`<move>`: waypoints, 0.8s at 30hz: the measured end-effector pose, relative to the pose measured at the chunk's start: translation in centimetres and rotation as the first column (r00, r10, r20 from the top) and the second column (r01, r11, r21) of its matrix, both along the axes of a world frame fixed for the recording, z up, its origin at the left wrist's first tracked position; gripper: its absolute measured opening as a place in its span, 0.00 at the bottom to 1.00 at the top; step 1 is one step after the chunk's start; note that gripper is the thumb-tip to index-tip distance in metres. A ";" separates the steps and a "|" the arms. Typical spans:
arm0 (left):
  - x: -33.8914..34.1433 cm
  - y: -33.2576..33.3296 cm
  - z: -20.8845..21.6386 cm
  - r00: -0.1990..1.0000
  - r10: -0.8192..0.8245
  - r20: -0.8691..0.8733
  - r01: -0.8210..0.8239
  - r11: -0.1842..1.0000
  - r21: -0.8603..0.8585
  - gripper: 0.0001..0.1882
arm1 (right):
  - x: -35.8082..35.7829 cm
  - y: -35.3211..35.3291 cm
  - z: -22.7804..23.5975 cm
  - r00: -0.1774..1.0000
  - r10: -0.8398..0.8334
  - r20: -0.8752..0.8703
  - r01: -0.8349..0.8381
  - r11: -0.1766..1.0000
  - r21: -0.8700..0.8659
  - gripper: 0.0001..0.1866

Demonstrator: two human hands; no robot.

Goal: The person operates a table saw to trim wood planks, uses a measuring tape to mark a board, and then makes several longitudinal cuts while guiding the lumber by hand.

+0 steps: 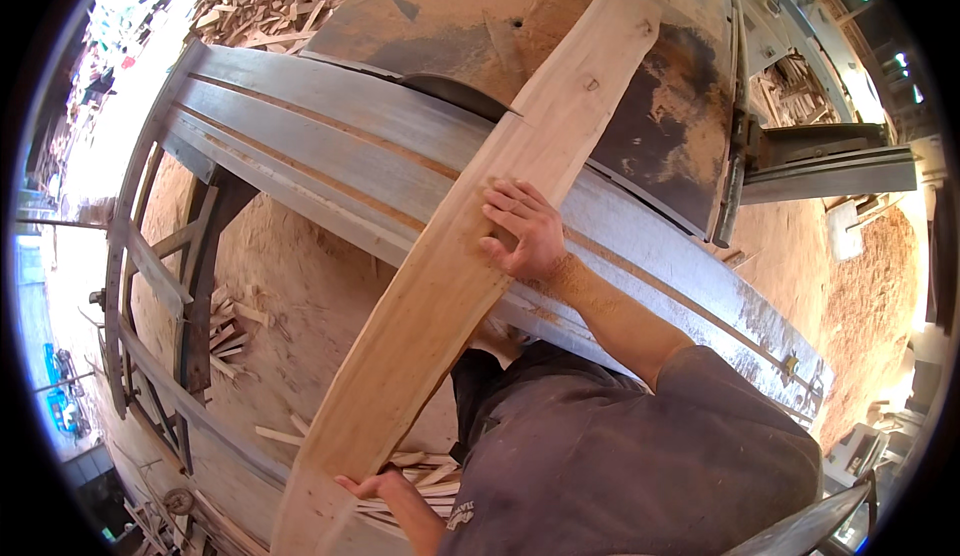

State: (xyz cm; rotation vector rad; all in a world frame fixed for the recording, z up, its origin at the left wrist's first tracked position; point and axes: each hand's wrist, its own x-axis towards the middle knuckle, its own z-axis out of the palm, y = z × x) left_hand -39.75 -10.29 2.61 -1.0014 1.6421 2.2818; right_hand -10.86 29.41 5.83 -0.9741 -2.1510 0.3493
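While the long plank (430, 276) lies slantwise across the saw's grooved metal table (320, 121), its pale, yellowish-tan face shows upward, with a round knot towards the far end and a smaller dark mark near the tip. Its left edge looks smooth, its right edge rough, wavy and darker in places; the bowed look may come from the lens. Loose sawdust sits on the wood around your right hand (525, 228), which presses down on the face with the palm low and fingers loosely spread, closing on nothing. Your left hand (378, 483) has hold of the right edge at the near end, one digit laid over the top; you cannot tell how far the hidden fingers close beneath. The dark circular saw blade (455, 91) reaches the plank's left edge. Beyond it spreads a sawdust-coated tabletop (450, 16), and a heap of wood scraps (265, 1) lies at the upper left.
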 end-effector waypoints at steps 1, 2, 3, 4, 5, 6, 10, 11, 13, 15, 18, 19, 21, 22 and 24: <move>-0.7 0.1 -0.2 1.000 -0.011 -0.002 0.011 1.000 0.004 0.42 | -0.5 0.4 0.0 1.000 0.004 -0.003 -0.004 1.000 -0.002 0.22; -1.3 -0.1 -0.6 1.000 -0.022 -0.004 0.022 1.000 0.007 0.42 | -1.0 0.7 -0.1 1.000 0.008 -0.006 -0.008 1.000 -0.004 0.22; -1.6 -0.2 -0.8 0.999 -0.032 -0.006 0.032 0.999 0.010 0.42 | -1.2 0.8 -0.2 1.000 0.013 -0.009 -0.013 1.000 -0.007 0.22; -1.9 -0.3 -1.1 1.000 -0.024 -0.003 0.024 1.000 0.007 0.42 | -1.5 1.0 -0.2 1.000 0.014 -0.013 -0.014 1.000 -0.011 0.22; -2.3 -0.4 -1.3 1.000 -0.016 0.000 0.016 1.000 0.003 0.42 | -1.8 1.0 -0.1 1.000 0.015 -0.016 -0.015 1.000 -0.015 0.21; -2.6 -0.4 -1.6 1.000 -0.006 0.002 0.006 1.000 0.002 0.42 | -2.0 1.2 -0.2 1.000 0.017 -0.021 -0.018 1.000 -0.017 0.21; -3.8 -0.7 -2.6 0.999 0.032 -0.014 -0.031 0.999 0.006 0.41 | -2.8 1.4 -0.3 1.000 0.010 -0.010 -0.010 1.000 -0.025 0.21; -4.0 -0.6 -2.7 0.999 0.040 -0.016 -0.040 0.999 -0.003 0.40 | -3.0 1.5 -0.2 1.000 0.010 -0.006 -0.010 1.000 -0.026 0.21; -3.7 0.7 -1.9 0.998 0.058 -0.023 -0.058 0.998 -0.021 0.40 | -3.2 1.7 -0.3 1.000 0.010 0.002 -0.010 1.000 -0.024 0.21; -3.0 2.5 -0.5 0.997 0.076 -0.034 -0.077 0.996 -0.035 0.40 | -3.2 1.9 -0.6 1.000 0.007 0.007 -0.007 1.000 -0.013 0.21; -3.9 1.6 -1.4 0.997 0.059 -0.047 -0.058 0.998 0.021 0.40 | -3.4 2.0 -1.1 1.000 0.009 -0.001 -0.009 0.999 -0.047 0.21; -4.3 0.9 -2.1 0.997 0.047 -0.057 -0.045 0.998 0.033 0.39 | -3.6 2.0 -1.1 1.000 0.011 -0.002 -0.011 0.999 -0.038 0.21; -4.7 -0.6 -3.6 0.997 0.026 -0.076 -0.021 0.998 0.059 0.39 | -3.8 1.9 -1.0 1.000 0.019 -0.002 -0.019 1.000 -0.017 0.21; -4.1 0.2 -2.8 0.998 0.025 -0.061 -0.023 0.999 0.046 0.39 | -3.6 1.9 -1.1 1.000 0.019 -0.003 -0.020 1.000 -0.019 0.21; -3.4 1.8 -1.1 0.999 0.028 -0.034 -0.027 0.999 0.022 0.38 | -3.5 2.0 -1.5 1.000 0.025 -0.009 -0.025 0.999 -0.021 0.20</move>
